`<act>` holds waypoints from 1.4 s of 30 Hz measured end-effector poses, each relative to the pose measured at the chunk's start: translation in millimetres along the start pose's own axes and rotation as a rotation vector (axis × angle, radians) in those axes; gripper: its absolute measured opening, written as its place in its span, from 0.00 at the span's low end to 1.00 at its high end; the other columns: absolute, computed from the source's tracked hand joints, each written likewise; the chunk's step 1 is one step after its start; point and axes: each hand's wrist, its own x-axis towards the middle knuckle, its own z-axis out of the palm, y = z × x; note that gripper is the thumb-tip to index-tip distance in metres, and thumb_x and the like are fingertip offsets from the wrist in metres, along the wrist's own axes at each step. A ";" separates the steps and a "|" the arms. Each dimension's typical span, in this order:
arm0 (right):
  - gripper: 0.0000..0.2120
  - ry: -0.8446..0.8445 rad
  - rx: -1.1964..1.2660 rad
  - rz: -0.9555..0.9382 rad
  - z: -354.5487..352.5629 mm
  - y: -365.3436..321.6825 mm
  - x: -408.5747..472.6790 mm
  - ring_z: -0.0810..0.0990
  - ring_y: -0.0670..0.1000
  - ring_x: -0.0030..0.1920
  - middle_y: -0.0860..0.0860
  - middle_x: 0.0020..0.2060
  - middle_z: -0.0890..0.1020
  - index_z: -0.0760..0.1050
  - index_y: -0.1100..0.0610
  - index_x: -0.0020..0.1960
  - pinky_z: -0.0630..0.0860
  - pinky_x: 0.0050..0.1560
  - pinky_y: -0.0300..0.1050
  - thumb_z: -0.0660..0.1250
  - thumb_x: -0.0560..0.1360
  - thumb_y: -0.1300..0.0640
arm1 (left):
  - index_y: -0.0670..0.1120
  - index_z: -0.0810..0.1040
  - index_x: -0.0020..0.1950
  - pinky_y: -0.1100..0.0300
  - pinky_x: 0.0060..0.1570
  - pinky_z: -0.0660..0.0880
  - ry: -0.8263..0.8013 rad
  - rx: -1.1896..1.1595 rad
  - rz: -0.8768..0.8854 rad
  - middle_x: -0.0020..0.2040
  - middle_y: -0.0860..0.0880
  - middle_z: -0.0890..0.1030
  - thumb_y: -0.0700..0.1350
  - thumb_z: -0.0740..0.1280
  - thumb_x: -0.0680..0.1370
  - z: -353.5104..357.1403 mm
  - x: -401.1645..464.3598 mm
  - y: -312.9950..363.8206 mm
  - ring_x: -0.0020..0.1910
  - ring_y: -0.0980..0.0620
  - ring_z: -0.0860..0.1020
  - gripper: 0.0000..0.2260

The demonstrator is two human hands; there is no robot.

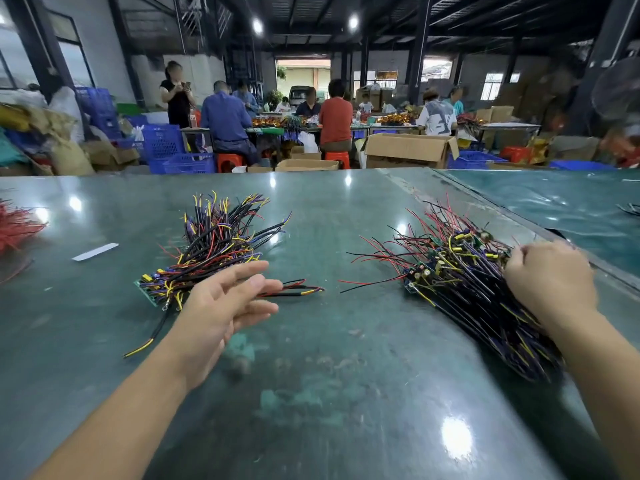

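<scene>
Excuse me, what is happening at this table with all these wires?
A person works on small wired circuit boards at a green table. The right hand digs its curled fingers into the right pile. The left hand is open beside the left pile, holding nothing.

Left hand (221, 306), right hand (550, 282) and forearms bare, seemingly to elbows.

A: Where could a hand pass on the table (329, 375)?
B: Down the bare lane between the 2 heaps: the left wire pile (214, 247) and the right wire pile (460, 282).
A: Anything poking in?
B: Loose wires (294, 289) lie across its left side, and thin red ends (363, 282) reach in from the right.
</scene>
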 end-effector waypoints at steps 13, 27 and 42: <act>0.09 -0.144 0.399 -0.638 29.2 -82.8 -84.3 0.78 0.62 0.51 0.59 0.52 0.78 0.81 0.62 0.48 0.76 0.53 0.53 0.70 0.68 0.68 | 0.55 0.70 0.70 0.55 0.67 0.57 0.294 1.312 -0.023 0.69 0.49 0.71 0.51 0.66 0.76 -37.3 24.1 -40.1 0.65 0.43 0.61 0.22; 0.09 -0.642 0.634 -0.701 27.8 -106.8 -115.0 0.75 0.40 0.45 0.44 0.46 0.78 0.80 0.52 0.52 0.70 0.47 0.32 0.63 0.77 0.61 | 0.48 0.77 0.47 0.62 0.49 0.74 0.098 -0.138 0.007 0.43 0.49 0.83 0.37 0.71 0.68 11.9 3.5 -14.4 0.47 0.53 0.81 0.11; 0.07 -1.004 1.413 0.058 20.5 -119.5 -123.2 0.80 0.49 0.40 0.59 0.43 0.83 0.80 0.57 0.52 0.78 0.48 0.43 0.68 0.74 0.62 | 0.39 0.75 0.51 0.60 0.53 0.77 -0.221 -0.070 0.055 0.56 0.46 0.83 0.32 0.69 0.71 37.8 -7.2 -30.9 0.52 0.49 0.81 0.10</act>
